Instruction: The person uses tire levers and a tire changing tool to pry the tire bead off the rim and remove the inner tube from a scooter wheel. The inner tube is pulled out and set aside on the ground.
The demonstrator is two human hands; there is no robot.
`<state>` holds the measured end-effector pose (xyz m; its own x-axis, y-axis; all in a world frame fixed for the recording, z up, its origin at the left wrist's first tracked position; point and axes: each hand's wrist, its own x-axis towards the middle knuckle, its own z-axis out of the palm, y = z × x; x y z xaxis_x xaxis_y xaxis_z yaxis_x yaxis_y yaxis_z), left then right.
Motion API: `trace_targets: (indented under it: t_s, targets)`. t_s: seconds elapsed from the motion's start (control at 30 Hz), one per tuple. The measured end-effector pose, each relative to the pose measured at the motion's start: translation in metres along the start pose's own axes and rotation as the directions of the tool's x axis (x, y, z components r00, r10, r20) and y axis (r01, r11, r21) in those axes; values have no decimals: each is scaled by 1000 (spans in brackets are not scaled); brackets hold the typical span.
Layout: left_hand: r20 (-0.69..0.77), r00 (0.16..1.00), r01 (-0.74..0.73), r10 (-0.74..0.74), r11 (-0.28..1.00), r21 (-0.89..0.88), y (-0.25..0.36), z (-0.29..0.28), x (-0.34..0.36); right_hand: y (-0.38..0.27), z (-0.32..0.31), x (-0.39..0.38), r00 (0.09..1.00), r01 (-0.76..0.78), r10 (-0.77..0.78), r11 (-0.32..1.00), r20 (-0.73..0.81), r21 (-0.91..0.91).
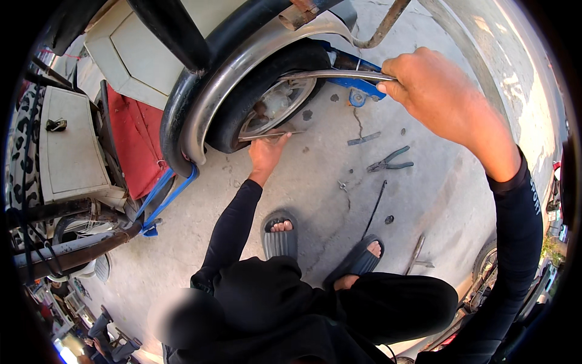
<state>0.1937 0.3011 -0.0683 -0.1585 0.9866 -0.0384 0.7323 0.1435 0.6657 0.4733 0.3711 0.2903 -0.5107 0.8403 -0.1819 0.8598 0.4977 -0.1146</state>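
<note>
A black tire (pixel 230 121) on a spoked metal wheel rim (pixel 303 91) sits beneath a curved silver fender (pixel 209 85). My right hand (pixel 418 82), at the upper right, is closed round the end of a long steel tire lever (pixel 339 74). The lever's other end reaches the tire's edge at the rim. At the near side of the wheel, my left hand (pixel 268 153) has its fingers closed at a second, thinner tire lever (pixel 276 135), which lies across the tire's near edge. My fingers partly hide that lever.
Pliers (pixel 388 162), a flat metal strip (pixel 364 139), a thin black rod (pixel 376 209) and a metal bar tool (pixel 416 255) lie on the concrete. Blue metal parts (pixel 357 91) stand behind the wheel. Black tubing (pixel 173 127) curves round the fender; blue straps (pixel 163 197) hang at left.
</note>
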Motion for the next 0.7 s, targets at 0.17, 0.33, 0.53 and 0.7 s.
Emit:
trace_targets:
  t_s: [0.17,0.33,0.53,0.7]
  targets:
    - [-32,999,-30,28,998,-47,-7,-5,-2,-29,54,-23,999,-44,52,941,-14,336]
    - [-92,993,-75,72,997,-27,-6,6,3,-61,181,-45,899,-240,407,769,-163,593]
    - [-101,995,19,-22,999,-38,0,-1,0,-111,248,-39,825,-197,544,525,-149,828]
    - [-67,997,42,-36,995,91,3,-8,3,-137,309,-6,813,-61,541,448,-216,892]
